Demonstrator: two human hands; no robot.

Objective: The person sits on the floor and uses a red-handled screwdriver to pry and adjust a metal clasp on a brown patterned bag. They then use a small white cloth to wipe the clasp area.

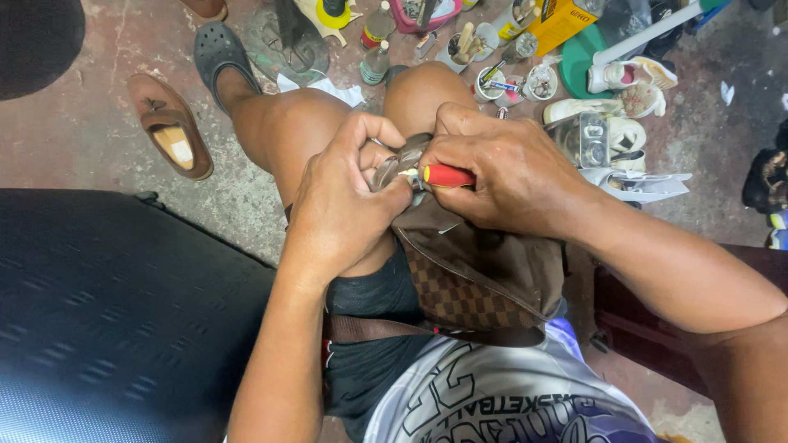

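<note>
A brown checkered bag (472,283) with a brown strap lies across my lap. My left hand (345,201) pinches a metal ring fitting (392,168) at the bag's top edge. My right hand (501,168) grips a red-handled tool (447,175) whose tip, hidden between my fingers, meets that fitting. Both hands press close together above my knees.
A dark padded seat (107,320) fills the left. On the concrete floor lie a brown shoe (171,125), a grey clog (215,51) on my foot, white shoes (628,123), small bottles and cups of tools (492,61), and a yellow box (562,20).
</note>
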